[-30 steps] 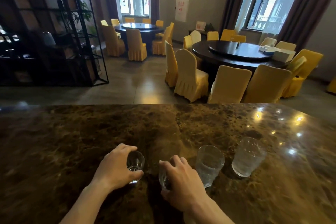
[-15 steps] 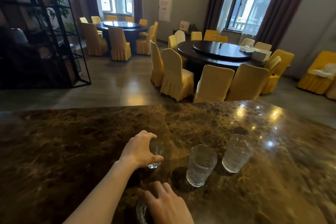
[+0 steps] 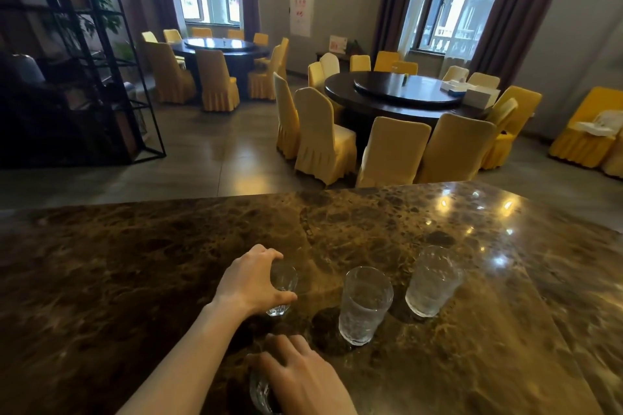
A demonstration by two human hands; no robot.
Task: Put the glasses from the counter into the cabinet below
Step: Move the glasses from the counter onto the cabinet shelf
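Marble surface [image 3: 135,280], lower frame: right hand [image 3: 303,381] has drawn its small glass [image 3: 261,394] toward the edge; left hand [image 3: 251,281] fingers grasp another glass [image 3: 285,283], two tumblers [image 3: 364,307] left.

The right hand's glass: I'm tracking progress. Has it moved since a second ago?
Yes. The right hand has drawn its small glass toward the counter's near edge, away from the tall glass.

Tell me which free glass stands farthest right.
The tall glass at the far right; the other free tall glass stands left of it, nearer the hands.
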